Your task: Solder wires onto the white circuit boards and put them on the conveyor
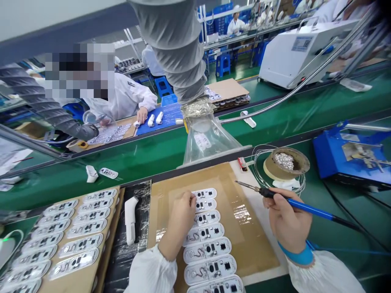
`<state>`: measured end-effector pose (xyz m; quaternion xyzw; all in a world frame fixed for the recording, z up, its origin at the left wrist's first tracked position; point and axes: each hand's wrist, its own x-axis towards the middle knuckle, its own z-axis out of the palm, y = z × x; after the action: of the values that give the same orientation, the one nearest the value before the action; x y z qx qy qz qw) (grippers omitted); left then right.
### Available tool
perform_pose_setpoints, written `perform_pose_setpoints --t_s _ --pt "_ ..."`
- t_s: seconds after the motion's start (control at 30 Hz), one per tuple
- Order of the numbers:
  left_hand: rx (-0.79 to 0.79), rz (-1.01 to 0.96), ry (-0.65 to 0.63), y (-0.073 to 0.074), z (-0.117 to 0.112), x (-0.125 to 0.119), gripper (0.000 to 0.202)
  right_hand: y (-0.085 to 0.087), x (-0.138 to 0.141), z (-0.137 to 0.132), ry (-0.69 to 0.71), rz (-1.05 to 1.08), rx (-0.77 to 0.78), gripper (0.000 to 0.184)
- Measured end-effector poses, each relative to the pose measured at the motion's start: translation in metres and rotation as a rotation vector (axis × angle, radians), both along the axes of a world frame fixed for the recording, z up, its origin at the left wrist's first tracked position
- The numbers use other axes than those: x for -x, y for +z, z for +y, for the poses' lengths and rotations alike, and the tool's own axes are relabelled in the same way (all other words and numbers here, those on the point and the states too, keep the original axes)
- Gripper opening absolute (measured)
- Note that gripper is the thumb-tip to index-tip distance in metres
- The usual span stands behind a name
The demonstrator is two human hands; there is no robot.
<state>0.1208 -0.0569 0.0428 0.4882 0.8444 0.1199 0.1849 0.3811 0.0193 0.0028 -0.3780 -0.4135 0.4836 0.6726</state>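
1. My left hand [182, 211] sits at the centre of the frame, fingertips pinched lightly on the left edge of the second board from the top in the column of circuit boards [207, 240]. It grips nothing else; the fingers just press that board flat.
2. My right hand [287, 221], right of centre, is closed around the blue handle of the soldering iron [290, 203], pen-style. The metal tip points toward the upper left and hovers just above the cardboard mat [244, 240], near the top board but apart from it.
3. The boards lie in a row down the middle of the mat, touching end to end, running to the bottom edge of the frame.
4. I judge them light, thin, stiff and fragile: best held by the bare white rim, never on the small black parts.
5. The iron looks light; I hold only the handle, since the metal end is surely hot.
6. The solder dish [286, 162] stands in the upper right, beyond the tip; the tray of boards [61, 240] fills the lower left.
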Motion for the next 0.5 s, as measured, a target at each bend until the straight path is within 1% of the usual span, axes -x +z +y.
perform_pose_setpoints --t_s 0.07,0.13,0.2,0.23,0.3,0.37,0.43,0.5 --pt "0.002 -0.027 -0.011 0.006 -0.005 0.002 0.013 -0.001 0.000 0.000 0.003 -0.008 0.008 0.011" --pt "0.002 -0.039 -0.025 0.015 -0.007 0.009 0.013 -0.002 0.000 0.000 -0.001 -0.009 0.016 0.012" --pt "-0.004 0.001 -0.061 0.027 0.001 0.024 0.018 -0.003 0.000 0.000 -0.003 -0.010 0.026 0.013" --pt "-0.015 0.035 -0.084 0.032 0.009 0.034 0.018 -0.003 -0.001 0.000 -0.001 -0.014 0.035 0.013" --pt "-0.053 0.097 -0.125 0.042 0.037 0.056 0.019 -0.004 -0.002 -0.001 -0.001 -0.027 0.060 0.015" --pt "-0.096 0.122 -0.161 0.046 0.076 0.077 0.018 -0.006 -0.003 -0.003 -0.010 -0.054 0.098 0.018" --pt "-0.128 0.138 -0.199 0.045 0.120 0.095 0.016 -0.011 -0.006 -0.004 -0.021 -0.106 0.149 0.022" --pt "-0.159 0.141 -0.231 0.038 0.163 0.108 0.018 -0.019 -0.007 -0.001 -0.015 -0.137 0.171 0.027"
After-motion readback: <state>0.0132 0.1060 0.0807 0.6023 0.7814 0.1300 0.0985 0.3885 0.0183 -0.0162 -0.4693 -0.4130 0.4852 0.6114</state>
